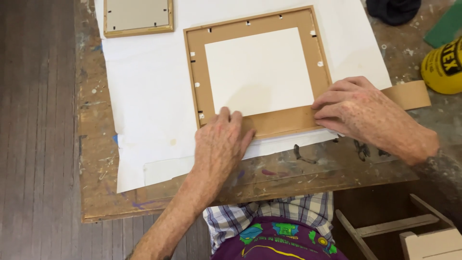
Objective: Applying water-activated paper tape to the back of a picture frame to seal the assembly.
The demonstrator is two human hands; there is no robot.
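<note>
Paint-spotted wooden worktop (308,168) holds a picture frame (258,72) lying face down on white paper (154,96), where the left hand (220,144) and right hand (362,111) press flat fingers on brown tape (409,95) along its bottom edge, which might wrinkle if a hand slips.

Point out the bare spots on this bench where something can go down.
Free: white paper between the small frame and the big frame, and left of the left hand. Crowded: near edge under both hands, right hand on brown tape, by the yellow container.
</note>
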